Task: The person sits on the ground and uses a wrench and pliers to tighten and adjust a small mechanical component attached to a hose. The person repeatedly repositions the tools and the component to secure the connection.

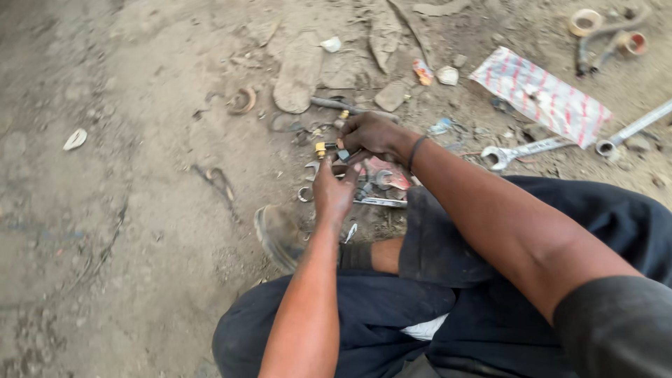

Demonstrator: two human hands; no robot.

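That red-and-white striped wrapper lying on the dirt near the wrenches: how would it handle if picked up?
The striped wrapper lies flat and creased, so it is probably thin, floppy and very light. It would likely sag from a pinch. Beside it, the wrench looks like rigid metal, far heavier for its size.

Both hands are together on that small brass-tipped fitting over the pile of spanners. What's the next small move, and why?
Probably steady the brass-tipped fitting with the left hand while the right hand turns or seats its piece. Both hands meet on it above the spanners lying on the dirt ground, and the joint itself is hidden by fingers, so go slowly.
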